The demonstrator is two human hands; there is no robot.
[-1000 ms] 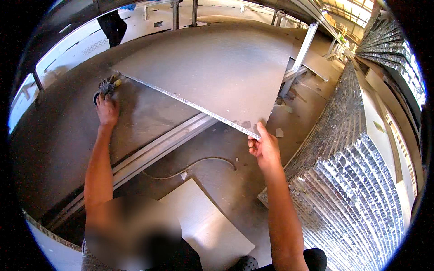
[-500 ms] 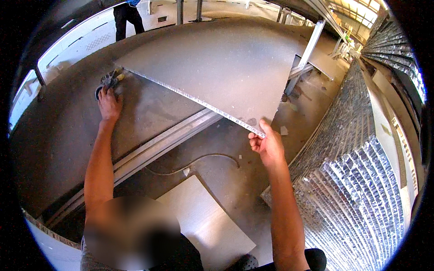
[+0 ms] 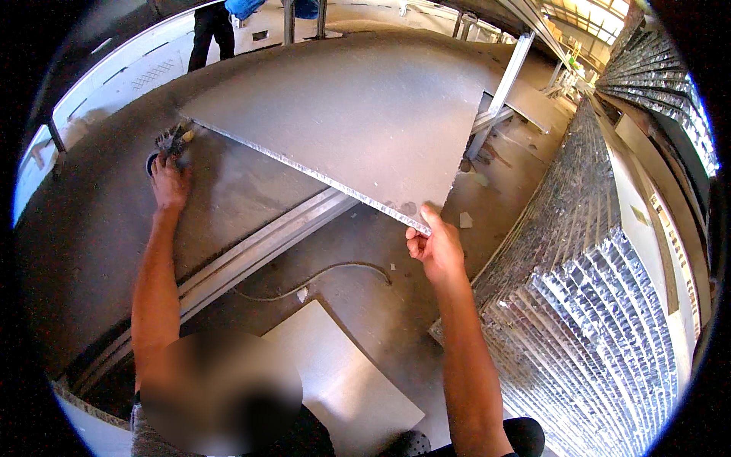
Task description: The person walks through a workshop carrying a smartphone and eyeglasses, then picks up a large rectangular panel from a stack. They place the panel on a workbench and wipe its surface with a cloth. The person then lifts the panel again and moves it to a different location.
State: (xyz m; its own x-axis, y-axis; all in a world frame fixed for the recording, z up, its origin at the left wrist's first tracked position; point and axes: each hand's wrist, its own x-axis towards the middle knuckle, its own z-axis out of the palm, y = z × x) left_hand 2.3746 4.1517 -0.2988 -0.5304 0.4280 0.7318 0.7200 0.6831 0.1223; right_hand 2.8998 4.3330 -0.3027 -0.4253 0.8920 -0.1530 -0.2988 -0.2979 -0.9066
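A large, dusty grey flat panel [image 3: 343, 129] with a pale, rough cut edge lies aslant over the dark work surface [image 3: 99, 221]. My right hand [image 3: 438, 247] grips its near corner, thumb on top and fingers curled below. At the panel's far left corner, my left hand [image 3: 169, 183] is closed on a dark hand tool [image 3: 169, 143] with a small yellow part. The tool's exact kind is hard to make out, and my fingers partly cover it. That corner lies close beside the tool; whether they touch I cannot tell.
A metal rail [image 3: 266, 244] runs beneath the panel. Below lie a loose pale board [image 3: 343, 381] and a thin cord [image 3: 327, 270]. Stacked panels with ragged edges [image 3: 601, 320] stand at right. Beyond the surface is another person's dark-clad leg [image 3: 209, 34].
The whole view has shifted slightly, so most things sit a little further left. Both hands keep their holds on tool and panel. More blue shows by the person at the back.
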